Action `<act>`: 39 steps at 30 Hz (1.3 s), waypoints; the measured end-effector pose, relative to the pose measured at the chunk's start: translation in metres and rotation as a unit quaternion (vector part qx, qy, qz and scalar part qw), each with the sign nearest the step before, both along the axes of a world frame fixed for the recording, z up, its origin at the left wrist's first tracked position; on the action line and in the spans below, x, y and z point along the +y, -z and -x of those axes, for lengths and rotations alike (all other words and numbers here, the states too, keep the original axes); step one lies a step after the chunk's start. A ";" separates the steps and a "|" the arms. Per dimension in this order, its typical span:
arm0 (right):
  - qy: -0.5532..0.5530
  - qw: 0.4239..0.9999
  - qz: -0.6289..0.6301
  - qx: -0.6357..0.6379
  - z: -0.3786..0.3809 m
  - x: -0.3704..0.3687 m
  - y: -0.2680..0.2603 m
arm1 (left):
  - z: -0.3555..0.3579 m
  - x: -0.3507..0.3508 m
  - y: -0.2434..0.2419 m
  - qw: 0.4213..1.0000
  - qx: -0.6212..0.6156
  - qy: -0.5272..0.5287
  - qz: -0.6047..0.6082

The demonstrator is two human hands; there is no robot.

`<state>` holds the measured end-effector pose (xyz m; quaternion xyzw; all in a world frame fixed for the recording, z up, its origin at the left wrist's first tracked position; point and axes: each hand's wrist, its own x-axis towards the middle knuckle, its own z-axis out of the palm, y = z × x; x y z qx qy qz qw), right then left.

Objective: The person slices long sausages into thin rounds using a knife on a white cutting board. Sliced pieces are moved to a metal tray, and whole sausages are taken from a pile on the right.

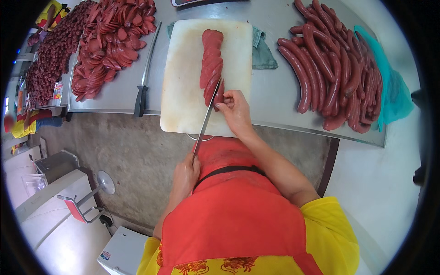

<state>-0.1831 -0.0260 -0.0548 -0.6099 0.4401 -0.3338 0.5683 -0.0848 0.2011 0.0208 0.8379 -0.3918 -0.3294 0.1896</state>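
Note:
A white cutting board [178,68] lies before me, overhanging the near edge of the steel table. On it, a dark red sausage cut into overlapping slanted slices [212,58] runs lengthwise. My left hand [187,170] is closed round the handle of a long knife [205,123], whose blade slants up to the sausage's near end. My right hand [237,110] pinches a small sausage piece [219,94] just right of the blade, thumb and fingers close together. Left of the board lies a honing steel [147,58] with a black handle.
Sliced sausage [110,51] is heaped on the left, with small dark red meat pieces [55,55] beyond. Whole sausages [330,68] are piled right, beside a turquoise plastic bag [393,89]. A green cloth [263,51] shows under the board. A person [31,123] stands far left.

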 end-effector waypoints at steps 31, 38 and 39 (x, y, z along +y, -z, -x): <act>-0.076 0.992 0.086 0.051 0.012 -0.008 -0.006 | -0.008 0.050 0.015 0.989 0.134 -0.063 0.021; -0.149 0.988 -0.019 -0.024 0.010 -0.039 -0.017 | -0.016 0.030 -0.008 0.950 0.210 -0.226 0.056; -0.173 0.984 -0.026 -0.003 0.008 -0.055 -0.021 | -0.015 0.027 -0.007 0.945 0.213 -0.233 0.092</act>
